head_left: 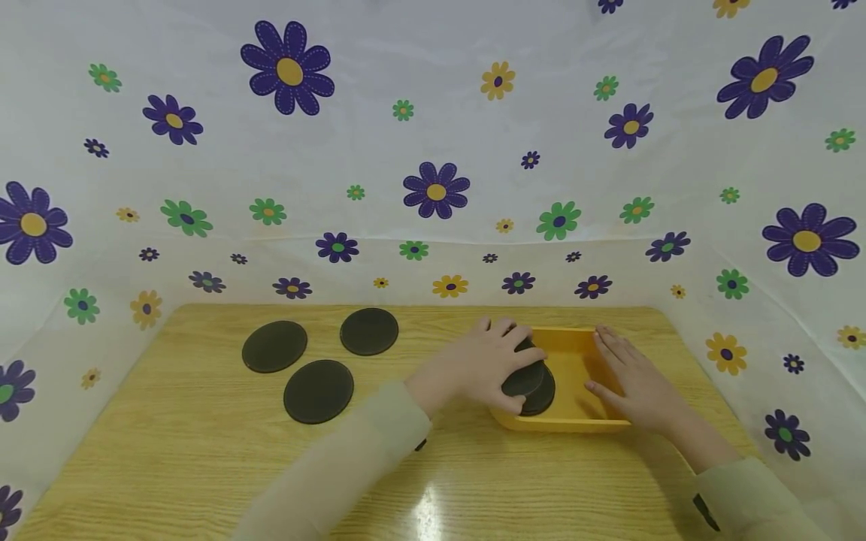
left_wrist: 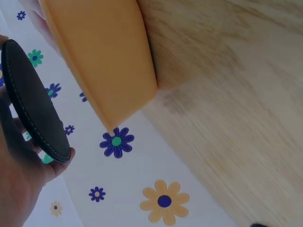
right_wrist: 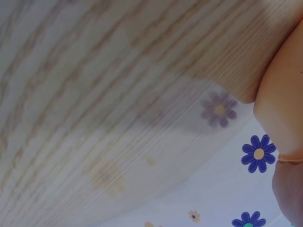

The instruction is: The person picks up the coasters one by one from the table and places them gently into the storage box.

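Floral cloth backs the counter. At two o'clock, a tray holds perhaps one disc; above, the left grip curls round another disc. The right grip, straight-fingered, touches the tray. Three discs lie at ten.

Table: light wood grain, glossy, filling the lower half of the frame; one patch of glare at bottom centre. Backdrop cloth: white, flower-printed, across the top and down both sides, with a horizontal crease near mid-frame. Printed flowers: large purple flower, yellow centre, upper left; purple flower, yellow centre, upper middle; green flower, dark centre, right of middle; yellow flower, purple centre, right side.
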`<state>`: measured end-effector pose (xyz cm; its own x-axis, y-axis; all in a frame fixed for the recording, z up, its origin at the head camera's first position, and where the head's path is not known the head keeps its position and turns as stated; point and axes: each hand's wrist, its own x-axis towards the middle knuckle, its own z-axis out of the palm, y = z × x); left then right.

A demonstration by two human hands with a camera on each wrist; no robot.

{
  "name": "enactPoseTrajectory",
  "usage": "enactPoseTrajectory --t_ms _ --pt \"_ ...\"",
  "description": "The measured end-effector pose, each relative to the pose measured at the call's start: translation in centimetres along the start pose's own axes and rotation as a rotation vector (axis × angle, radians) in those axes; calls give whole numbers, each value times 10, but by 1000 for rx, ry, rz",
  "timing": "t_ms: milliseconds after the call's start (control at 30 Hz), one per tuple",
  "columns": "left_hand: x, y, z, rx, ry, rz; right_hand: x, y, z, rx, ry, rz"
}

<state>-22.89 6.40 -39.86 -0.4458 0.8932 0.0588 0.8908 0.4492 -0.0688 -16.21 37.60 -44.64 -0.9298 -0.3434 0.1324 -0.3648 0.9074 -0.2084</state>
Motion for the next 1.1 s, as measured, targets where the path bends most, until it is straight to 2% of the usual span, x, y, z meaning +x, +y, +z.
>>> enactPoseTrajectory --t_ms 267,467,833,1100 --pt "22 9 14 26 -23 -23 -1 1 1 11 17 -3" --pt "32 14 23 40 -25 -29 -1 2 1 13 17 -4" --pt "40 22 32 36 -85 -56 0 3 3 8 33 -30" --pt "43 24 37 80 -152 -72 0 1 1 12 22 -22"
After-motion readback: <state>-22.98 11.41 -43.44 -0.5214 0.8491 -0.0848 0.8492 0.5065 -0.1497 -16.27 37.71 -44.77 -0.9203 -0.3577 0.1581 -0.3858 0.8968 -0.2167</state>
